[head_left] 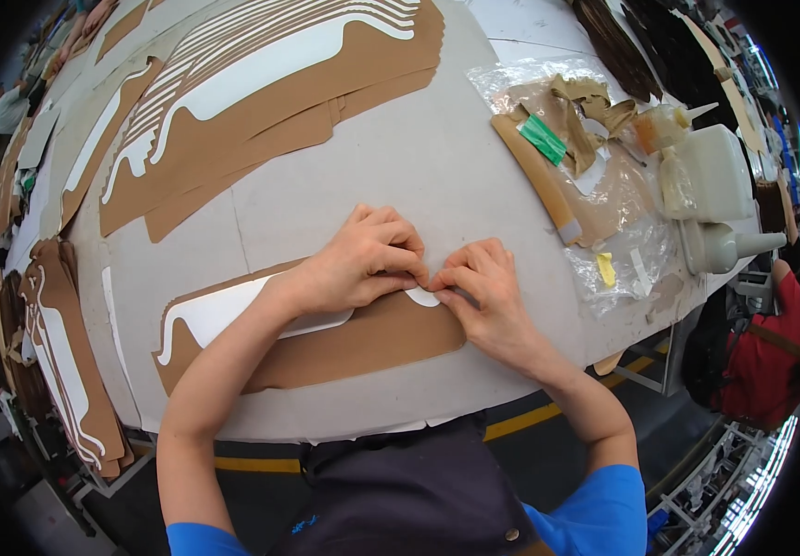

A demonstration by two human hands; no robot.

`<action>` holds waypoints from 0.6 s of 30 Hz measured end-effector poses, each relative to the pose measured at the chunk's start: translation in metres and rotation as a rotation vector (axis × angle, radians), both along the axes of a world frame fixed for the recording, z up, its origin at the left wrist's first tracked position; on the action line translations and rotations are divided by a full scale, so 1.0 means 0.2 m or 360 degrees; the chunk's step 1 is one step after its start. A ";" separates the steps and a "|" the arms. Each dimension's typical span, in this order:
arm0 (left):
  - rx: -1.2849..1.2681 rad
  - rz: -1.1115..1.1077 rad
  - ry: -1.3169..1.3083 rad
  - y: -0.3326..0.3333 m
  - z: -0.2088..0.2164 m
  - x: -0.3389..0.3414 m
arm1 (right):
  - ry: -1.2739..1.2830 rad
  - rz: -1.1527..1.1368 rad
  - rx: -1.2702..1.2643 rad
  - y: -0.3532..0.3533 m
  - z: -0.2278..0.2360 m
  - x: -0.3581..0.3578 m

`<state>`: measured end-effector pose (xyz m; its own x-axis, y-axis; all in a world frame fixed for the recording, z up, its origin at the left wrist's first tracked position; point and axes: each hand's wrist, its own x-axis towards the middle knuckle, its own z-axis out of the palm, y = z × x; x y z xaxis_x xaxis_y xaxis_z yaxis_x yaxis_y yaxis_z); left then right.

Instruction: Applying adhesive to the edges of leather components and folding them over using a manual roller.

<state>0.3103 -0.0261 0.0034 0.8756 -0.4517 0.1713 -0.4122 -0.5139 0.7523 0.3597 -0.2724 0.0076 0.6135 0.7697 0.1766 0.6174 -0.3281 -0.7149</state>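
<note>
A brown leather-like panel (pixel 363 347) lies flat in front of me, with a white shaped piece (pixel 210 315) along its upper part. My left hand (pixel 363 264) reaches over the panel, its thumb and fingers pinched together at the upper right edge. Right beside it, my right hand (pixel 488 296) is pinched too, and the fingertips of both nearly touch. Just under them shows a rounded white end (pixel 423 297) on the panel. Whatever is between the fingertips is too small or hidden to make out.
Overlapping brown panels with white pieces (pixel 261 83) lie at the far left, and more brown parts (pixel 62 361) at the left edge. To the right are a clear plastic bag (pixel 618 208) with brown scraps, a white bottle (pixel 715 171) and a nozzle bottle (pixel 720 246).
</note>
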 end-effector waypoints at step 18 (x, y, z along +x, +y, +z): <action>-0.0051 -0.0266 -0.0021 0.07 -0.03 0.06 | -0.0573 0.0310 0.0123 -0.06 -0.08 0.06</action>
<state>0.3222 -0.0125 -0.0035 0.7863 -0.5850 0.1987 -0.4998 -0.4132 0.7613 0.3718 -0.2845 -0.0074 0.3464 0.8412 0.4152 0.8777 -0.1343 -0.4601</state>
